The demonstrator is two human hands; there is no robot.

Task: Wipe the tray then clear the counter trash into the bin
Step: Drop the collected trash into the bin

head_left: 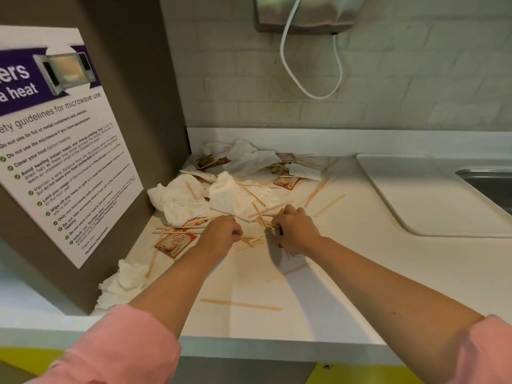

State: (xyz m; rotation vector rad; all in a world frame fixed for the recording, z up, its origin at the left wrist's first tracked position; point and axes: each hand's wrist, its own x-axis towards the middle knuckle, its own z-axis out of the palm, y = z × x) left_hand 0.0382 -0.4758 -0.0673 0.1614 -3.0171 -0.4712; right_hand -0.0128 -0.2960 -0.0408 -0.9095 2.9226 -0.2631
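Trash covers the white counter (346, 259): crumpled white napkins (182, 200), wooden stir sticks (328, 205) and red creamer sachets (174, 243). My left hand (221, 234) pinches a few stir sticks near the middle of the pile. Just to its right, my right hand (293, 228) grips a bundle of sticks and a sachet. A lone stir stick (239, 304) lies closer to the counter's front edge. One more crumpled napkin (124, 284) sits at the front left against the cabinet. No tray or bin is in view.
A brown cabinet side with a microwave guideline poster (63, 151) walls off the left. A sink (490, 184) with its raised white surround (432, 189) lies at the right. A dispenser with a looping white cable (307, 12) hangs on the tiled wall.
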